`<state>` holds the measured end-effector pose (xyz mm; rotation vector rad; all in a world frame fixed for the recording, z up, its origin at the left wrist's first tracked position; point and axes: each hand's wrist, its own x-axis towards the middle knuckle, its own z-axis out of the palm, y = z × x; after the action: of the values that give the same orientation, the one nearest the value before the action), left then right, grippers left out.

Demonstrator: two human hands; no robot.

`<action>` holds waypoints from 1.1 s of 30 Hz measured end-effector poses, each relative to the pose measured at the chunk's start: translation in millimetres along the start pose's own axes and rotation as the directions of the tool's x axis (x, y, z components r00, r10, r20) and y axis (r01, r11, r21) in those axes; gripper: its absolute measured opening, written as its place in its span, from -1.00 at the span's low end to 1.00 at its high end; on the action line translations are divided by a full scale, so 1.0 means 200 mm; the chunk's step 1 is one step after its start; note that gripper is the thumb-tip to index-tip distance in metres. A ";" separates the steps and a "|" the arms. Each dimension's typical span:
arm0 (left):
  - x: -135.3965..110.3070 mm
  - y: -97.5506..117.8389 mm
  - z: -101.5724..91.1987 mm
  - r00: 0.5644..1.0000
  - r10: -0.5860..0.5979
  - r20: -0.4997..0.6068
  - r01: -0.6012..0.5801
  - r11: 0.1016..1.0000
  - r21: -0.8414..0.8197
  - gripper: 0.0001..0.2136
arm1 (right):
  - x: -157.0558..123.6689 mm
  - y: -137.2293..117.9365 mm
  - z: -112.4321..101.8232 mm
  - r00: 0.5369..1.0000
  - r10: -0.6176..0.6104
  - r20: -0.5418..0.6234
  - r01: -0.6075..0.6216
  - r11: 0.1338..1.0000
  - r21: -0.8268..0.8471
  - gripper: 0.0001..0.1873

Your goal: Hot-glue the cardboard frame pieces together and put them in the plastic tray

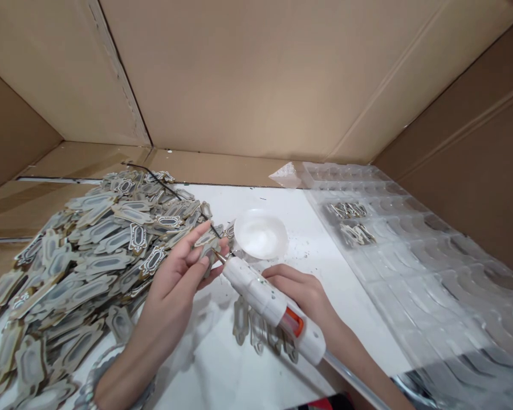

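Observation:
Between the thumb and fingers of my left hand (182, 273) is a small grey frame-shaped plaque (207, 257). My right hand (301, 290) is closed around a white glue gun (256, 287), its fingers partly hidden behind the body. The gun's metal nozzle (219, 257) points left and touches or nearly touches the plaque. A clear glue stick (353, 378) sticks out of the gun's rear. Below the gun, several similar plaques (240, 322) lie in a row on the white tabletop. A white dish (260, 233) stands just beyond the nozzle.
A large heap of grey plaques (98, 245) covers the left side, crossed by a thin black rod (162, 183). On the right stand clear plastic trays (410, 256), two compartments holding small metal pieces (348, 210). Cardboard walls (256, 74) enclose the back and sides.

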<state>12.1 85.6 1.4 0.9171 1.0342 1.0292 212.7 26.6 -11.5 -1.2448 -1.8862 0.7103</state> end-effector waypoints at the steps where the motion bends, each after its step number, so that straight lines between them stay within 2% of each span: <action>1: 0.00 0.00 0.00 1.000 0.003 -0.002 -0.003 1.000 0.001 -0.49 | 0.00 0.00 0.00 1.000 0.004 -0.001 -0.004 1.000 -0.004 -0.83; 33: 0.00 -0.02 0.00 1.000 0.008 0.001 -0.008 1.000 0.004 -0.51 | -0.02 0.01 0.00 0.997 0.071 0.026 -0.071 0.997 0.006 -0.84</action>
<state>12.5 84.7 -1.6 0.9252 1.0328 1.0336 214.2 24.2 -13.2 -1.3097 -1.8664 0.7727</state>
